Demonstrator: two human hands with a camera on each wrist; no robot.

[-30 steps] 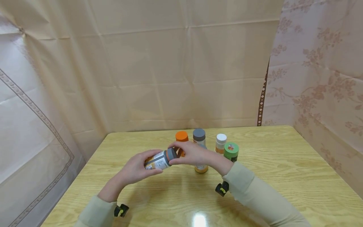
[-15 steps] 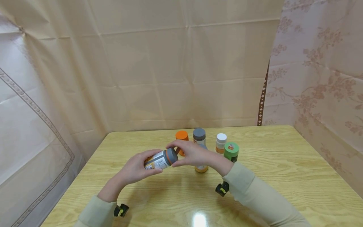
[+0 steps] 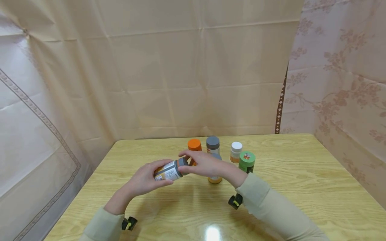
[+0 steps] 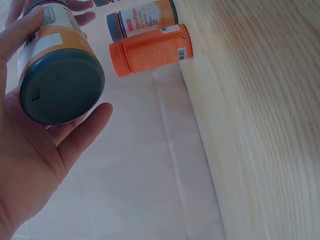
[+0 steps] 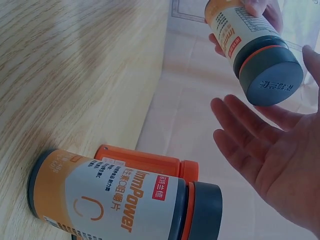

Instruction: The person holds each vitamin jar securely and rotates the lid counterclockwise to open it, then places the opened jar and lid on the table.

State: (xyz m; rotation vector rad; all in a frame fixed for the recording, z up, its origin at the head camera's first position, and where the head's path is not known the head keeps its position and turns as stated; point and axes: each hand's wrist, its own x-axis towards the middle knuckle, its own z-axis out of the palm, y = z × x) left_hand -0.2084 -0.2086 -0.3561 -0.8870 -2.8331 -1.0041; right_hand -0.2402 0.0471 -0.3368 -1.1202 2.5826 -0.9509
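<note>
My left hand (image 3: 146,177) holds a supplement bottle (image 3: 169,171) tilted above the table, its dark grey cap pointing right. This bottle has a white and orange label and an orange ring under the cap. The left wrist view shows its dark base (image 4: 62,87), with the fingers and thumb around the body. My right hand (image 3: 208,164) is at the cap (image 5: 272,77), thumb and fingers spread about it. In the right wrist view a small gap shows between thumb and cap, and the other fingers stay loosely extended. Part of the index finger is hidden behind the cap.
Behind the right hand stand an orange bottle (image 3: 194,144) and two grey-capped bottles, one at the back (image 3: 213,143) and a nearer one (image 3: 215,180). Farther right are a small white-capped bottle (image 3: 236,150) and a green-lidded container (image 3: 247,159). Cloth (image 3: 169,67) hangs behind the table.
The right thumb and fingers slid off the cap's edge half a second ago and have come back over it. The left hand keeps its hold, and the bottle stays in place.
</note>
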